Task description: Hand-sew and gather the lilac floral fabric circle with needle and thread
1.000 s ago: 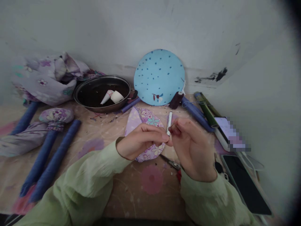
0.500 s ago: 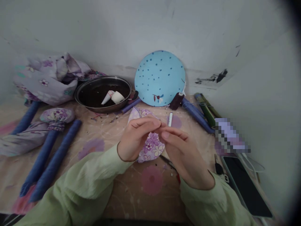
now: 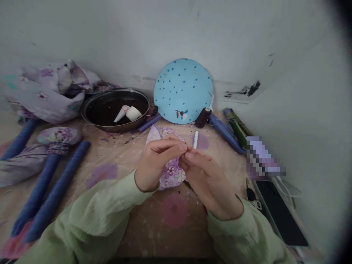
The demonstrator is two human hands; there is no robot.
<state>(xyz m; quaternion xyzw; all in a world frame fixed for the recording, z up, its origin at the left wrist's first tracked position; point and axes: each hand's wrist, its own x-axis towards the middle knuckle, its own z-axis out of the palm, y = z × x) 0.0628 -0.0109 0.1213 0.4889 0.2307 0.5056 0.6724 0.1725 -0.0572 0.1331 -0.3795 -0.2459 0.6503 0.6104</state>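
Observation:
My left hand [image 3: 161, 157] and my right hand [image 3: 210, 179] meet above the table, fingertips pinched close together. Whatever sits between the fingertips is too small to make out. Below and behind them lies a piece of purple flowered cloth [image 3: 172, 174], partly covered by my left hand. A white marker pen [image 3: 195, 139] rests just beyond my right fingers. Part of a dark metal tool, perhaps scissors, shows beside my right palm, mostly hidden.
Behind stand a round pan [image 3: 115, 129] holding white thread cones, a blue dotted disc [image 3: 183, 88] and a dark thread spool [image 3: 203, 118]. Blue wrapped rods [image 3: 64, 183] lie left. On the right are bamboo pieces [image 3: 238, 130], a key [image 3: 250, 193] and a phone [image 3: 282, 212].
The view has shifted slightly, so everything sits a little further left. My right fingers have curled in more tightly against the left fingertips.

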